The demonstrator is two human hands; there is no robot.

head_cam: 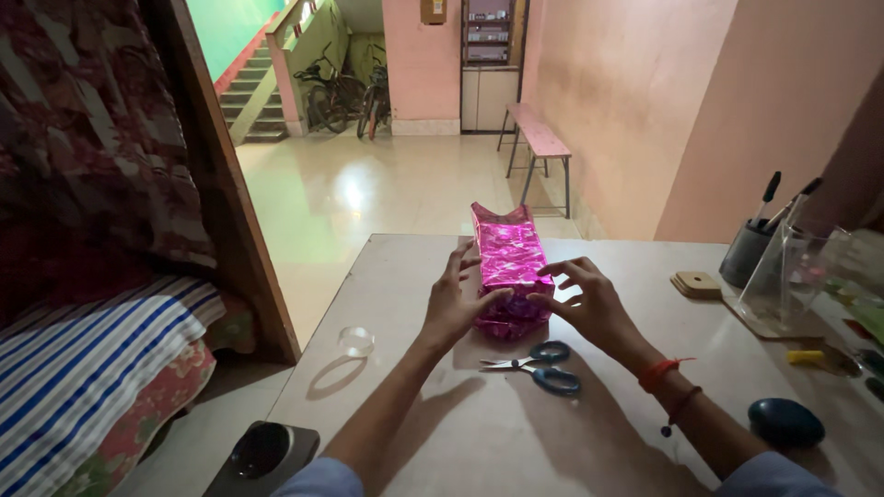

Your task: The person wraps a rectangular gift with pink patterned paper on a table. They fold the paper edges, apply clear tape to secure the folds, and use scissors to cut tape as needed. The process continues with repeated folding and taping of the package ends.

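Observation:
A box wrapped in shiny pink paper (508,258) lies lengthwise in the middle of the pale table (387,276), its far end of paper still standing open. My left hand (453,299) presses against the box's near left side, thumb on the wrapping. My right hand (589,299) rests on the near right side, fingers curled over the paper at the near end. Blue-handled scissors (539,364) lie on the table just in front of both hands, untouched.
A roll of clear tape (355,341) sits at the left of the table. A dark round device (262,451) lies at the near left corner. On the right are a wooden coaster stack (696,284), a pen holder (744,252), a clear container (794,281) and a dark oval object (785,422).

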